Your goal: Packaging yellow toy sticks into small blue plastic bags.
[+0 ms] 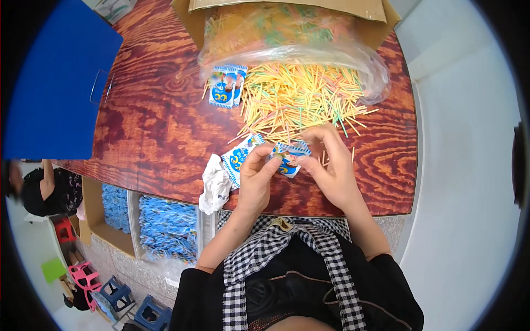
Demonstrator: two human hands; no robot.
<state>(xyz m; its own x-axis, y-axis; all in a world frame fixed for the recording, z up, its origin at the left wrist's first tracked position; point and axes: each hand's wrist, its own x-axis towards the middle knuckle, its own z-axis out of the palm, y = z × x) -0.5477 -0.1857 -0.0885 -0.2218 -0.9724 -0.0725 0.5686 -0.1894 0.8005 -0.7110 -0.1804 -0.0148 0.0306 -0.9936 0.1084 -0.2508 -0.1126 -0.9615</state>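
Between my two hands is a small blue and white packet (288, 160), held up over the near part of the table. My left hand (255, 179) pinches its left edge between thumb and fingers. The thumb and fingers of my right hand (333, 171) close on its right side. Just left of my left hand lies another such packet (237, 160), beside a crumpled white cloth or tissue (214, 185). Beyond my hands spreads a heap of thin yellow, pink and green sticks (301, 96). Whether the held packet contains anything is hidden.
A cardboard box (287, 6) with a clear plastic bag (287, 52) of sticks stands at the far side. More packets (222, 88) lie left of the heap. A blue panel (55, 83) rises at left. Below the table are bins of blue packets (168, 226), stools (115, 292) and another person (52, 190).
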